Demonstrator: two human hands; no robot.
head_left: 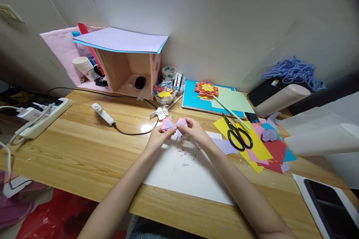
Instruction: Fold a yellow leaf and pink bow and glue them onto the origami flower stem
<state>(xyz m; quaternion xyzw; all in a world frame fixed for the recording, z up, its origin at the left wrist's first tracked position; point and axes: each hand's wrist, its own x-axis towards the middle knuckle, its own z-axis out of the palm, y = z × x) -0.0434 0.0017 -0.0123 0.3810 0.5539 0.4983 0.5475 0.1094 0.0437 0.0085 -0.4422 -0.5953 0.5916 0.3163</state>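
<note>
Both hands pinch a small pink and lilac folded paper bow (182, 122) above the far part of a white sheet (179, 179). My left hand (158, 137) has thumb and fingers closed on the bow's left half. On the right half, my right hand (194, 130) is closed too, its thumb near the bow's middle. The fingers cover part of the paper. Coloured marks and tiny scraps show on the white sheet below. Just beyond the bow lies a crumpled white tissue (159, 112).
Black-handled scissors (238, 136) lie on coloured paper scraps (276, 153) at right. Behind are a layered paper flower (206, 90) on a blue sheet (192, 95), a scrap bowl (166, 99) and a cardboard box (112, 69). A corded white device (103, 114) and power strip (42, 119) lie left.
</note>
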